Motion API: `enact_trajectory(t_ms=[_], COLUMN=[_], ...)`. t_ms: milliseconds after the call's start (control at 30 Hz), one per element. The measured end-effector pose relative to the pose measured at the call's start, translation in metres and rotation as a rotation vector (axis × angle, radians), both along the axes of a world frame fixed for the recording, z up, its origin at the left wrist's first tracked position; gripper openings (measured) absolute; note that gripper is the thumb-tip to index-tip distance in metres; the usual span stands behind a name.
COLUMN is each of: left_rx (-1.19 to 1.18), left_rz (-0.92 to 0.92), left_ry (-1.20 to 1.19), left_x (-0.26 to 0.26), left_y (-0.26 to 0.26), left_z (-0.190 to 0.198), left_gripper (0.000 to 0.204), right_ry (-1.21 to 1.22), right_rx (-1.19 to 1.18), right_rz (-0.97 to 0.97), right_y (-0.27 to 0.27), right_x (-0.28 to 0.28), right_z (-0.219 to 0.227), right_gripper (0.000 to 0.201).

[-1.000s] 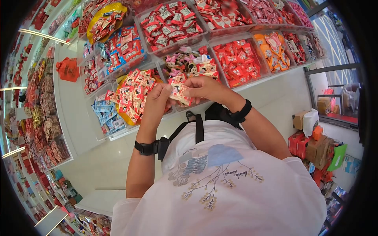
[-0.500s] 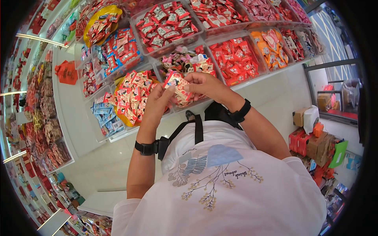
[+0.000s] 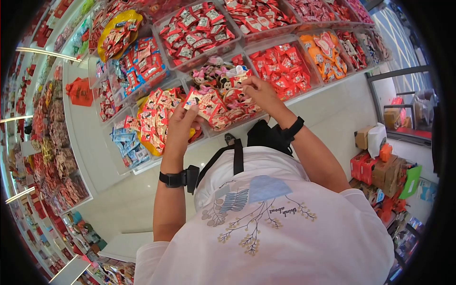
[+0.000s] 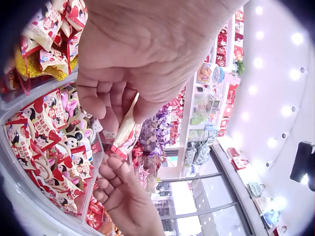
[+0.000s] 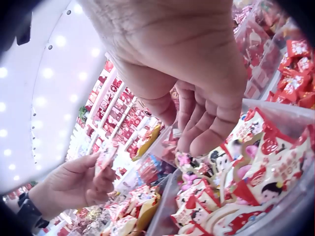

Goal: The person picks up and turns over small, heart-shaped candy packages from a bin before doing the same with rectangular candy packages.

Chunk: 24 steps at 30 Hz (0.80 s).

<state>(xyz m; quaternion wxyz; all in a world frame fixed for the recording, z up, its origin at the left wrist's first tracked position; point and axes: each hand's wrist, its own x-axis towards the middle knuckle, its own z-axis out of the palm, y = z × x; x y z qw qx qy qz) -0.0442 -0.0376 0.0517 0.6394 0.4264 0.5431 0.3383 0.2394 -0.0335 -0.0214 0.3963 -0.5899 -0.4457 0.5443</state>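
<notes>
My left hand (image 3: 179, 128) pinches a cream-and-red candy packet (image 3: 198, 100) between thumb and fingers, above the front bins. From the left wrist view, the packet (image 4: 128, 133) shows edge-on under the fingers. My right hand (image 3: 262, 95) is apart from it, over a clear bin holding similar packets and cartoon-mouse pieces (image 3: 228, 81). Its fingers (image 5: 209, 135) are loosely bent with nothing between them in the right wrist view. A heap of the same cream-and-red packets (image 3: 159, 114) lies in a yellow-lined bin beside my left hand.
Blue stick packets (image 3: 127, 145) fill the bin at the front left. Red packets (image 3: 280, 69) and orange ones (image 3: 325, 57) are in bins to the right, with more bins behind. A red bag (image 3: 80, 91) rests on the white counter. Cardboard boxes (image 3: 387, 173) stand on the right.
My right hand has let go of the packet and moved right, away from it. The left hand keeps the packet and has shifted slightly left.
</notes>
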Motion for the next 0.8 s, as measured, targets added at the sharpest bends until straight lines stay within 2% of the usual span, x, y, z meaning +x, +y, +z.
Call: enact_trajectory(t_ms=[67, 267, 467, 667, 767, 800], left_rx=[-0.017, -0.062, -0.063, -0.04, -0.035, -0.034], left_rz=[0.033, 0.009, 0.027, 0.042, 0.067, 0.073], left_ry=[-0.03, 0.009, 0.036, 0.016, 0.02, 0.014], left_x=[-0.003, -0.013, -0.025, -0.034, -0.038, -0.039], left_y=[0.001, -0.001, -0.009, -0.016, -0.016, -0.016], left_z=[-0.003, -0.003, -0.001, 0.003, 0.004, 0.003], left_gripper=[0.026, 0.028, 0.022, 0.025, 0.025, 0.025], right_ry=[-0.053, -0.184, 0.024, -0.019, 0.097, 0.069], right_rx=[0.079, 0.095, 0.108, -0.042, -0.066, -0.073], right_rz=[-0.103, -0.139, -0.244, -0.234, -0.248, -0.24], right_y=[0.001, -0.005, 0.003, 0.002, 0.007, 0.008], right_x=[0.009, 0.006, 0.015, 0.027, 0.036, 0.034], right_z=[-0.017, -0.035, -0.044, -0.018, -0.032, -0.029], right_gripper=[0.02, 0.019, 0.017, 0.014, 0.014, 0.014])
